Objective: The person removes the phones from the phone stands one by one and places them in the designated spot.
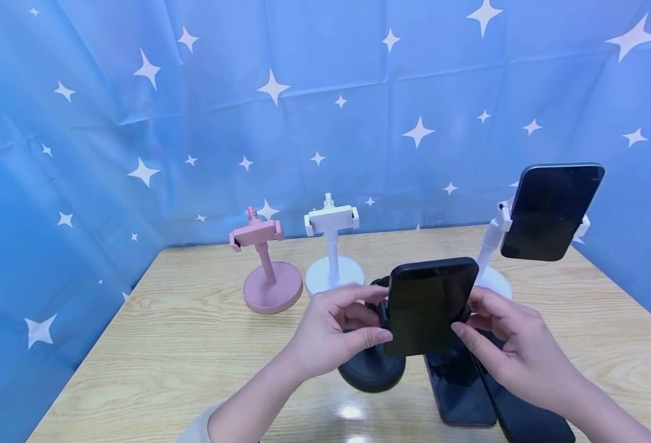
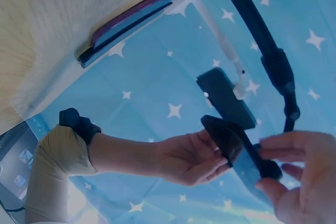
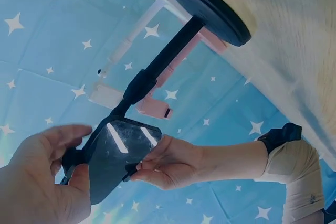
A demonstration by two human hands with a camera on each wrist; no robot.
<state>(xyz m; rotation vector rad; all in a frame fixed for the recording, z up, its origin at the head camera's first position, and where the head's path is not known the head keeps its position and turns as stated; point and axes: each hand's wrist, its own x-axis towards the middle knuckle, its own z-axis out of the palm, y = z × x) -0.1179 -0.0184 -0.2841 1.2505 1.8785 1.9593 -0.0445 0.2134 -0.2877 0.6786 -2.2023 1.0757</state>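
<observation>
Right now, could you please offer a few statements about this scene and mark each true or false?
1. The left hand and right hand are at opposite sides of the front phone on the black stand. True.
2. The pink stand grips a phone. False: the pink stand has nothing in its clamp.
3. In the head view, the rightmost white stand holds another phone. True.
4. There, two phones lie left of the black stand. False: the flat phones lie right of its base.
5. The backdrop is blue with white stars. True.
</observation>
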